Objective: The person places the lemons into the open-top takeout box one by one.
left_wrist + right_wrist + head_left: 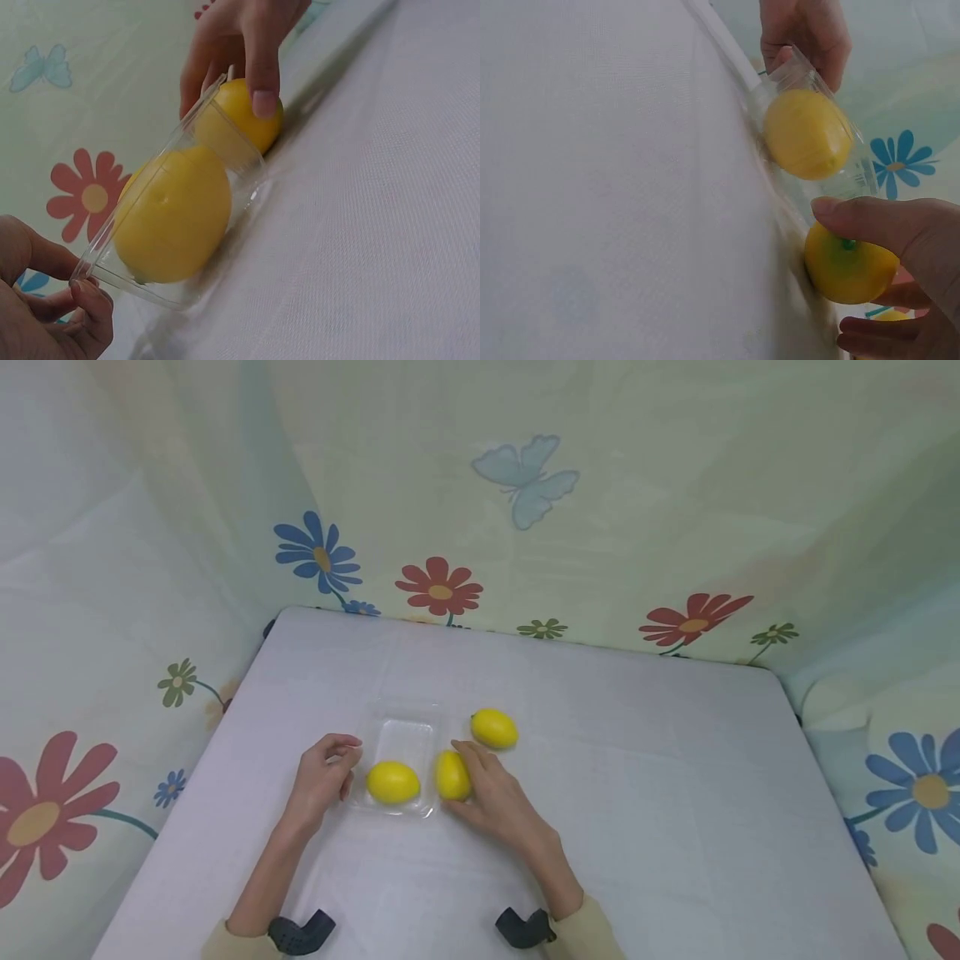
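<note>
A clear plastic container [406, 742] sits on the table with one yellow lemon [393, 782] inside it, toward its near end. My left hand [322, 783] is at the container's left side; in the left wrist view its thumb and a finger pinch the rim [88, 262]. Just outside the container's right wall, my right hand [501, 797] grips a second lemon [452, 776] between thumb and fingers. That lemon's green-tinged stem end [847, 244] shows in the right wrist view. A third lemon [495, 728] lies on the table beyond the right hand.
The table [675, 793] has a white cloth top. Flowered curtains [585, 552] hang behind it and at both sides. Each wrist carries a black device, one at the left sleeve [302, 933] and one at the right sleeve [523, 928].
</note>
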`<action>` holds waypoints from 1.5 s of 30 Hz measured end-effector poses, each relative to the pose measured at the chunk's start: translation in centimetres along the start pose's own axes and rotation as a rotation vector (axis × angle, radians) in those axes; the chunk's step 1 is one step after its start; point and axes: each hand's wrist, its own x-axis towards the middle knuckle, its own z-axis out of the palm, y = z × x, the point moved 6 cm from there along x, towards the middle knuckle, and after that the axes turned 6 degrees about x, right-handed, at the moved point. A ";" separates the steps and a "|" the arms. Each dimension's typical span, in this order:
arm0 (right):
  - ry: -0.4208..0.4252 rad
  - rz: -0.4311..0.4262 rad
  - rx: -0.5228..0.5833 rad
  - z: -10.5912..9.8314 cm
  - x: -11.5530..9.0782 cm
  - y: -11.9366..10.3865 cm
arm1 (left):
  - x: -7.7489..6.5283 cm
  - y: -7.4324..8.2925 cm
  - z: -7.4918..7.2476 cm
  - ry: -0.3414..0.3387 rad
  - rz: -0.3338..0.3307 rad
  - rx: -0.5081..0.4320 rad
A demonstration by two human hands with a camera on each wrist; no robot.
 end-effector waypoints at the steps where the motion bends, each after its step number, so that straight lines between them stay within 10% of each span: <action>1: 0.003 0.001 0.000 0.2 0.1 0.0 | 0.0 0.0 0.0 -0.002 0.000 -0.004; 31: 0.072 0.027 -0.040 -0.8 -0.7 -0.4 | -0.3 0.4 0.0 0.000 0.017 -0.001; 45: 0.174 -0.143 0.006 -3.9 0.1 -3.3 | -0.2 0.3 0.0 -0.009 0.011 -0.002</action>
